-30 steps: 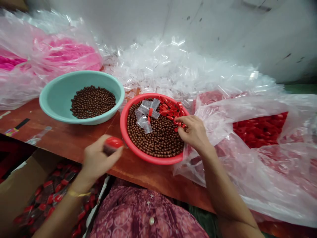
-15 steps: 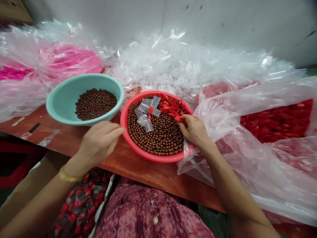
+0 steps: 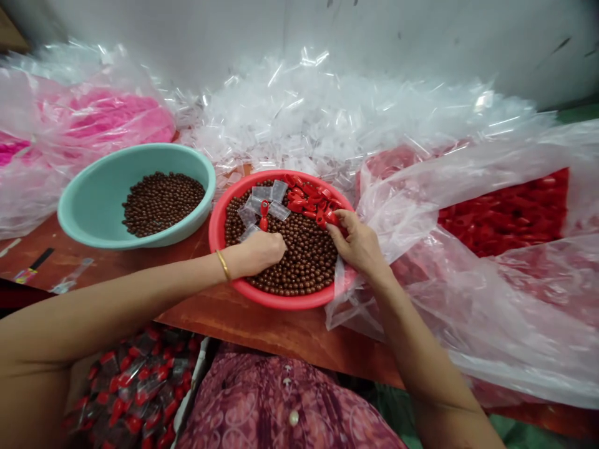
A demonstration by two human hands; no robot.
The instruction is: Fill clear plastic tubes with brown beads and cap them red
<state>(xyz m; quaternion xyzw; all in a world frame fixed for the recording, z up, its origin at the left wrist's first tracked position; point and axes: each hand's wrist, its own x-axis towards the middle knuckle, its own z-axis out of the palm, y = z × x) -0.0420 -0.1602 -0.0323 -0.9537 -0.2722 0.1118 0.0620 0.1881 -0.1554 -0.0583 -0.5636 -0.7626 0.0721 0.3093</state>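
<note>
A red basin (image 3: 299,302) holds brown round beads (image 3: 306,262), several clear plastic sleeves (image 3: 279,190) and a heap of small red plastic caps (image 3: 306,198). My left hand (image 3: 264,252), with a gold bangle at the wrist, is closed low over the beads beside the clear sleeves. Its fingertips are turned away, so what it holds is hidden. At the basin's right side, the thumb and fingers of my right hand (image 3: 359,244) pinch a red plastic cap (image 3: 333,218) at the heap's edge.
Left of the red basin stands a teal basin (image 3: 77,212) with more brown beads. Clear plastic pieces (image 3: 299,118) are piled along the wall. Bags of pink pieces (image 3: 112,115) and red caps (image 3: 510,212) flank them. Below the table edge sits a box of red-capped clear pieces (image 3: 140,386).
My left hand has moved right, from outside the red basin's left rim to over the beads inside. My right hand stays at the red caps. The view has shifted slightly.
</note>
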